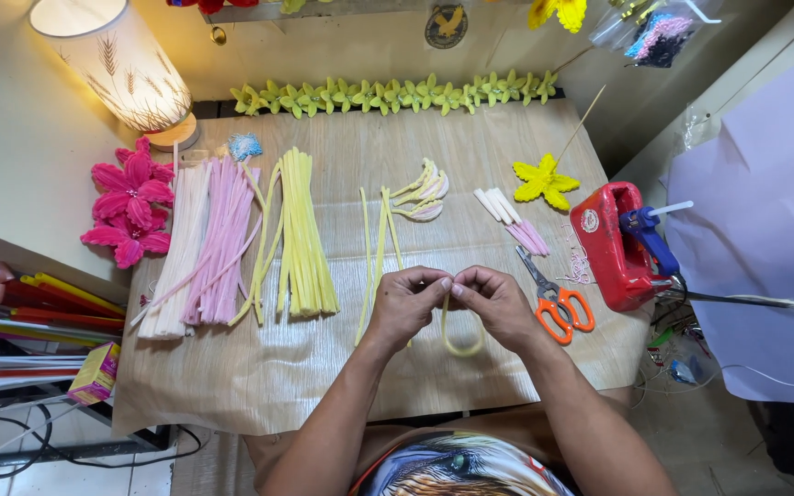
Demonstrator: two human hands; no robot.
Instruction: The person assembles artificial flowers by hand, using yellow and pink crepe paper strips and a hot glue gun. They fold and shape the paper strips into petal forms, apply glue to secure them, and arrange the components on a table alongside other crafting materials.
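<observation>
My left hand (406,303) and my right hand (496,301) meet fingertip to fingertip over the front middle of the wooden table (342,367). Together they pinch a yellow pipe cleaner (461,342) bent into a loop that hangs below my fingers. A few loose yellow pipe cleaners (376,248) lie just behind my left hand. Bent yellow and white petal shapes (423,195) sit farther back. Orange-handled scissors (555,301) lie right of my right hand.
Bundles of yellow (303,239), pink (221,241) and white pipe cleaners (176,253) lie at left. Pink flowers (130,200) and a lit lamp (121,60) stand far left. A yellow flower (544,180), a red holder with blue glue gun (619,243) are at right. Green flowers (388,95) line the back.
</observation>
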